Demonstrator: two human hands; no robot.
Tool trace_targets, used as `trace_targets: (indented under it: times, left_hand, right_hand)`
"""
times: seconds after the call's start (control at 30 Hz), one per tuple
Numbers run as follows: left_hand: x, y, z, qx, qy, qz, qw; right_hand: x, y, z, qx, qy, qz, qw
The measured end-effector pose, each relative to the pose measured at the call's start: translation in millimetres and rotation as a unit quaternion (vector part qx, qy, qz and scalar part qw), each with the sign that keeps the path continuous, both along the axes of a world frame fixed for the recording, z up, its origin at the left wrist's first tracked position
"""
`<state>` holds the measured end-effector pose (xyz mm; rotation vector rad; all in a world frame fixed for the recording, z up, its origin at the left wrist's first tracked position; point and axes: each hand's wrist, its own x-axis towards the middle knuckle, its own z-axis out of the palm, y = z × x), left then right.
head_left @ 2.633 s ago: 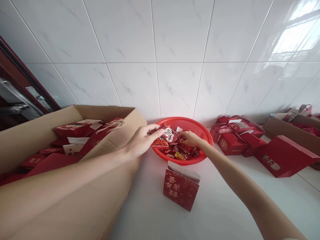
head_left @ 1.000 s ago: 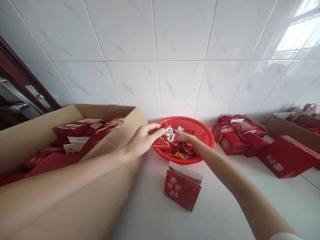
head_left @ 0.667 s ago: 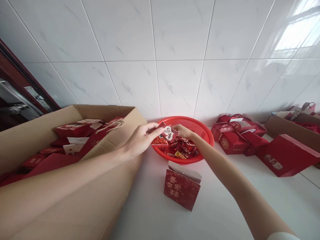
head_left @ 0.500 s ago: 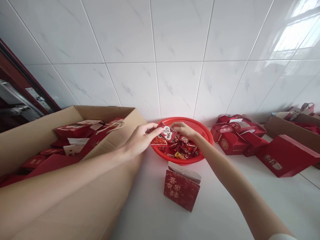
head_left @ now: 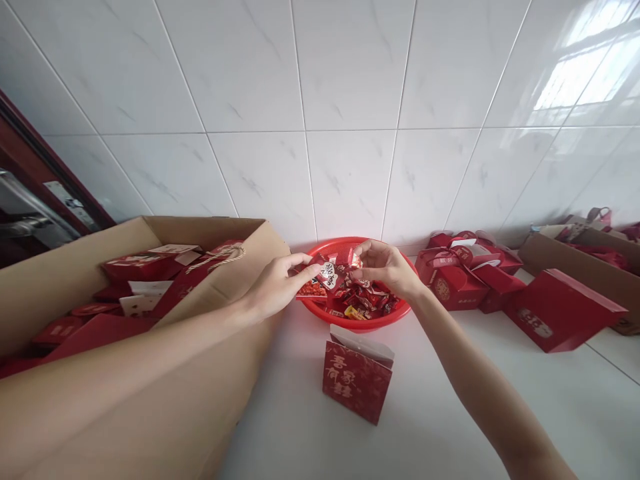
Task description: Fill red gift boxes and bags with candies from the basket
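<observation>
My left hand (head_left: pixel 280 283) pinches a red candy packet (head_left: pixel 327 275) with a white, dark-lettered label, above the left side of a red plastic basket (head_left: pixel 364 325). Just under that packet a second red packet (head_left: pixel 311 291) with an orange-red food picture shows; whether my fingers hold it too I cannot tell. Over the basket's right side, my right hand (head_left: pixel 393 268) is closed on a small shiny wrapped candy (head_left: pixel 355 261). Many wrapped candies (head_left: pixel 373 301) lie in the basket. In front of it a red paper gift box (head_left: pixel 354 383) stands upright, its top flaps raised.
A large cardboard box (head_left: pixel 250 353) with red boxes and bags fills the left. Several red gift boxes (head_left: pixel 460 283) and a bigger red box (head_left: pixel 563 310) stand on the right. Behind them is another cardboard box (head_left: pixel 545 257). A white tiled wall (head_left: pixel 350 180) runs along the back.
My right hand has lifted from the candies beside the left hand, moved slightly right, and now holds a small wrapped candy. My left hand still pinches its packet. The view has shifted slightly.
</observation>
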<state>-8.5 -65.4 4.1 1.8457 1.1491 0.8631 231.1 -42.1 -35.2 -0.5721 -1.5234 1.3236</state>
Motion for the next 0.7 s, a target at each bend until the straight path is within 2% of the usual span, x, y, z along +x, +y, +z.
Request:
trace_targets:
  times: [0.07,0.17,0.23,0.4,0.7]
  left_hand:
    - [0,-1,-0.1,0.023,0.027,0.000,0.999]
    - [1,-3,0.4,0.039,0.050,0.006,0.998]
    - [1,-4,0.3,0.043,0.056,0.014,0.997]
    - [2,-5,1.0,0.051,0.052,0.013,0.997]
    - [2,-8,2.6,0.051,0.020,0.001,0.998]
  right_hand:
    - [-10,-14,7.0,0.070,-0.075,-0.040,0.994]
    - [-24,-30,11.8,0.182,-0.197,-0.153,0.951]
    - [-30,-36,11.5,0.216,-0.236,-0.198,0.927]
    - [-38,-41,6.3,0.221,-0.259,-0.238,0.910]
    - [-37,-40,4.4,0.184,-0.235,-0.196,0.934]
